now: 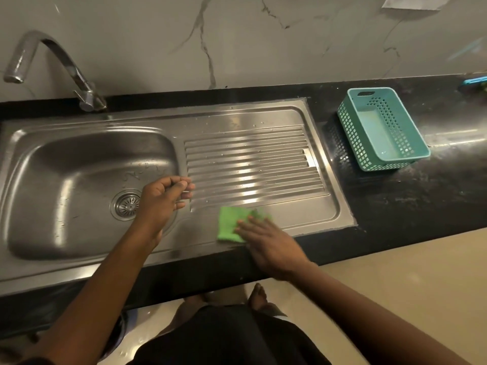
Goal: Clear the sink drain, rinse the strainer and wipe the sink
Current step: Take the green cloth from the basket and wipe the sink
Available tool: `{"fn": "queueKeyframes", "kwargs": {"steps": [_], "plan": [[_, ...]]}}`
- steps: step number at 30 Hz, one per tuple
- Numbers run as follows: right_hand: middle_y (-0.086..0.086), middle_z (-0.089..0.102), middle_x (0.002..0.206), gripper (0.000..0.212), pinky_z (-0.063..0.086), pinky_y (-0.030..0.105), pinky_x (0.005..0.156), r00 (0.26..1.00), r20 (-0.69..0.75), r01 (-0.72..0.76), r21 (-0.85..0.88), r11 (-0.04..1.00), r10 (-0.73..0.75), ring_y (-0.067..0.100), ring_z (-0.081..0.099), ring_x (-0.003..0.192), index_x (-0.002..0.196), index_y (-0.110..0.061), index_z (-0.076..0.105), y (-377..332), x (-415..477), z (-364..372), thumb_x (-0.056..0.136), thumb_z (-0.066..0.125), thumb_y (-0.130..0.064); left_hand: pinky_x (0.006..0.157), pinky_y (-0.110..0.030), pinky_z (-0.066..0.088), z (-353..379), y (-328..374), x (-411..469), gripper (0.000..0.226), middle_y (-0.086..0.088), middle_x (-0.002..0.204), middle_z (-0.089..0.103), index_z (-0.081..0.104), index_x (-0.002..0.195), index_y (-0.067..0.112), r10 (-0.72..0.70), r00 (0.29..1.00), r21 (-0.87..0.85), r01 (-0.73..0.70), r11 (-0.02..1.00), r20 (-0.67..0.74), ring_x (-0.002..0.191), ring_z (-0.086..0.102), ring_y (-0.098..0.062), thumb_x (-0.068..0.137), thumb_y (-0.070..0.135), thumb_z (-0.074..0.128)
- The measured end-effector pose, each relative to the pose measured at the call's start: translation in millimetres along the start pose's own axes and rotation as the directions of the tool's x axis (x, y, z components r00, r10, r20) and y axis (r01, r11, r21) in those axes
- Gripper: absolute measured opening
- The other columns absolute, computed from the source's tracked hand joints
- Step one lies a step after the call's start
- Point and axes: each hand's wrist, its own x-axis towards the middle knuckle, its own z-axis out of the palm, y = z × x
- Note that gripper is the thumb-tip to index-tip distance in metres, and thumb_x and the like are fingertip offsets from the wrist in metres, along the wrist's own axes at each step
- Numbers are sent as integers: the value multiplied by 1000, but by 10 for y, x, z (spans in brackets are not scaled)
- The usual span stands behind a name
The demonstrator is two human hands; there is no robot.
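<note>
A steel sink point(34, 159) with a ribbed drainboard point(253, 159) is set in a black counter. The round strainer point(128, 205) sits in the drain at the bowl's bottom. A green cloth point(229, 224) lies flat on the drainboard's front edge. My right hand point(266, 243) presses flat on the cloth, fingers spread over its right half. My left hand point(163, 200) hovers over the bowl's right rim, just right of the strainer, fingers loosely curled with nothing in them.
A curved chrome tap point(52, 64) stands at the back left, its spout over the bowl. A teal plastic basket point(411, 133) stands on the black counter point(408, 201) to the right of the drainboard. A marble wall rises behind. Water drops dot the steel.
</note>
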Motion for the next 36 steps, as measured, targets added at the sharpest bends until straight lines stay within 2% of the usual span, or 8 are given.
{"fn": "queueKeyframes", "kwargs": {"steps": [2, 5, 9, 13, 19, 25, 30, 36], "plan": [[-12, 27, 169, 53, -12, 23, 126, 981, -58, -188, -52, 981, 185, 11, 13, 161, 160, -35, 37, 488, -314, -217, 108, 45, -36, 94, -42, 58, -24, -27, -17, 17, -2, 103, 83, 78, 107, 18, 2, 1000, 2, -2, 1000, -3, 105, 76, -25, 105, 19, 62], [-4, 31, 169, 53, -1, 34, 132, 899, -123, -434, -130, 891, 420, 16, 17, 161, 161, -26, 35, 1109, -719, -576, 109, 43, -33, 97, -45, 57, -57, -75, -43, 17, -2, 103, 83, 79, 105, 21, -3, 1000, 7, 3, 1000, -12, 108, 76, -27, 105, 20, 61], [3, 22, 172, 56, 2, 46, 132, 886, -95, -463, -272, 844, 455, 24, 6, 162, 164, -17, 28, 1300, -707, -693, 111, 33, -32, 99, -47, 57, -104, -117, -56, 16, -3, 106, 83, 78, 104, 22, -21, 1000, 11, 21, 1000, -7, 109, 77, -28, 105, 20, 62], [10, 16, 174, 57, 5, 49, 132, 830, -99, -558, -130, 819, 549, 31, 2, 162, 165, -10, 21, 1190, -394, -638, 112, 31, -28, 98, -46, 58, -144, -126, -46, 15, -4, 106, 83, 78, 106, 20, -28, 1000, 19, 28, 999, 1, 109, 77, -27, 105, 20, 63], [15, 27, 170, 51, 15, 53, 130, 696, -203, -679, 124, 723, 689, 35, 18, 160, 160, -8, 33, 593, -187, -389, 111, 35, -21, 97, -44, 58, -156, -139, 28, 16, -1, 103, 84, 79, 108, 19, -31, 999, 54, 29, 998, 40, 108, 77, -27, 104, 19, 63], [5, 13, 175, 54, 3, 50, 132, 826, -139, -521, 178, 835, 546, 33, 1, 162, 165, -18, 25, -476, 376, 62, 112, 31, -28, 97, -46, 58, -179, -87, 148, 17, -3, 103, 84, 79, 107, 19, -16, 998, 39, 14, 999, 57, 107, 77, -30, 104, 20, 63], [5, 15, 175, 68, 1, 55, 131, 974, -24, -223, 34, 974, 224, 37, 3, 162, 165, -18, 23, -1205, 1146, 299, 100, 42, -21, 90, -38, 57, -225, -2, 263, 18, -6, 104, 82, 77, 111, 14, -4, 999, 22, 3, 1000, 54, 104, 76, -28, 105, 18, 61], [0, 26, 172, 57, 16, 43, 130, 994, -88, -69, -22, 997, 67, 26, 22, 160, 164, -23, 31, -704, 951, 160, 108, 42, -24, 88, -36, 56, -366, 48, 405, 18, -6, 105, 81, 77, 113, 13, -7, 998, 14, 6, 1000, 62, 101, 75, -24, 105, 18, 61]]}}
